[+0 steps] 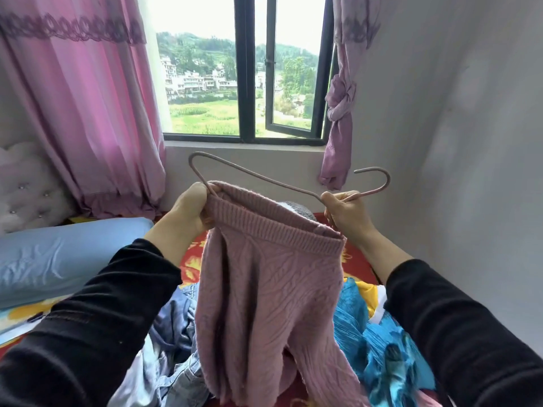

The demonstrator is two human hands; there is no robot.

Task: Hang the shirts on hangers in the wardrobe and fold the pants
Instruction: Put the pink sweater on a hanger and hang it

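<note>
Right now my left hand (191, 207) grips the ribbed edge of the pink knit sweater (273, 283), fingers curled round it together with one shoulder end of the pink wire hanger (258, 175). My right hand (345, 214) pinches the hanger's neck just below the hook, which points off to my right. The sweater hangs from my hands in front of the window (249, 83), draping down over jeans (173, 324) and a turquoise garment (361, 327) piled on the bed. A blue pillow (58, 254) lies to the left.
</note>
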